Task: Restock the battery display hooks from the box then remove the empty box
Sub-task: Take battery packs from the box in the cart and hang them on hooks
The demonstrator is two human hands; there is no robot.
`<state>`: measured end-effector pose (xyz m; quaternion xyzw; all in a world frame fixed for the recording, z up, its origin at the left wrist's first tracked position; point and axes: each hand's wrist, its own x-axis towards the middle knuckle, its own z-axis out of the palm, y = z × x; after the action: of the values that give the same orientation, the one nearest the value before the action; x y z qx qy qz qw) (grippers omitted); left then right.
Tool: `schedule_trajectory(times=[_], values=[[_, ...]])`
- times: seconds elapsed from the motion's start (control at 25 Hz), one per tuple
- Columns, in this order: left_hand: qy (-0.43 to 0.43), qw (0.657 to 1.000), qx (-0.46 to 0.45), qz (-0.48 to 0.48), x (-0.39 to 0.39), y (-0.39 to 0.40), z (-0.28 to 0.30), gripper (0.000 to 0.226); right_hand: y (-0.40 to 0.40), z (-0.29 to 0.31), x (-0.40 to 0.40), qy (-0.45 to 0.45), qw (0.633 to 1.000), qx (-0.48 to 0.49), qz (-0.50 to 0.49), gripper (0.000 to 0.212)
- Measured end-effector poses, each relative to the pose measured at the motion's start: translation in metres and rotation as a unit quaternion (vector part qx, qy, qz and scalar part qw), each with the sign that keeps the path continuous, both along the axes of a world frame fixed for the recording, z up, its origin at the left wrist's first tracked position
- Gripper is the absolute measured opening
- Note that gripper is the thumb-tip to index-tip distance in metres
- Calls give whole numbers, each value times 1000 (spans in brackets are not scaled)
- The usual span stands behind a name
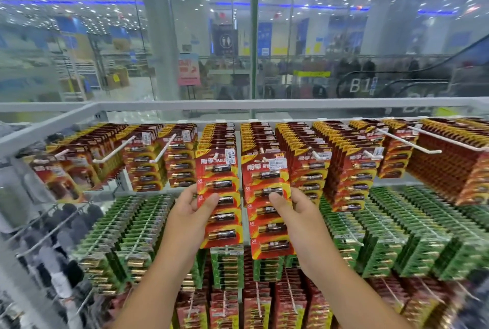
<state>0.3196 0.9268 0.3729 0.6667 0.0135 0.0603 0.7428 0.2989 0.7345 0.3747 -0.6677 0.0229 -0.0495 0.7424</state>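
Left hand [191,205] pinching left red battery strip [219,197], right hand [292,208] pinching right red battery strip [267,207] — both hang at front of top-row hooks [217,155]. Box not visible. Risk imo: hole misses peg, strip drops — or bumps green packs [137,225] below.

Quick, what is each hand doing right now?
Left hand: grip closed on the left red battery card strip, thumb on front.
Right hand: grip closed on the right red battery card strip, thumb on front.
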Motion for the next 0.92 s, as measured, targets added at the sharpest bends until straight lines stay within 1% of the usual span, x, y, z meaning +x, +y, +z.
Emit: schedule_trajectory(times=[0.12, 0.2, 0.28, 0.36, 0.4, 0.44, 0.52, 0.56, 0.6, 0.68, 0.72, 0.76, 0.84, 0.92], values=[[-1, 1000, 11, -20, 7, 1, -3, 18, 0, 0, 2, 1, 1000, -9, 1, 29], [-6, 1000, 19, -19, 13, 3, -6, 21, -3, -3, 4, 4, 1000, -1, -2, 23], [-6, 1000, 24, -12, 20, 6, -9, 30, -1, -6, 9, 7, 1000, -9, -11, 18], [0, 1000, 25, 3, 28, 8, -12, 33, 3, -7, 18, 22, 999, -26, -33, 26], [-3, 1000, 23, 10, 30, 8, -12, 28, 5, -9, 23, 22, 998, -28, -44, 33], [-5, 999, 31, 20, 34, 8, -14, 23, 7, -8, 28, 19, 998, -31, -58, 35], [-17, 997, 70, 35, 42, 8, -16, 20, 8, -8, 38, 9, 997, -27, -75, 24], [-23, 994, 98, 42, 46, 9, -18, 21, 9, -9, 42, 11, 996, -17, -81, 24], [-25, 990, 130, 46, 49, 9, -19, 26, 10, -8, 45, 11, 996, -10, -91, 31], [-37, 979, 192, 61, 55, 11, -21, 46, 14, -11, 54, 8, 994, -2, -106, 47], [-41, 972, 220, 73, 58, 12, -23, 55, 16, -15, 59, 1, 993, 3, -116, 50], [-47, 966, 243, 77, 58, 12, -22, 60, 19, -18, 63, -8, 992, -3, -126, 52], [-55, 953, 286, 77, 59, 13, -22, 61, 23, -23, 68, -11, 990, -21, -142, 53], [-68, 947, 304, 77, 60, 16, -23, 67, 27, -25, 69, -5, 985, -37, -169, 50]])
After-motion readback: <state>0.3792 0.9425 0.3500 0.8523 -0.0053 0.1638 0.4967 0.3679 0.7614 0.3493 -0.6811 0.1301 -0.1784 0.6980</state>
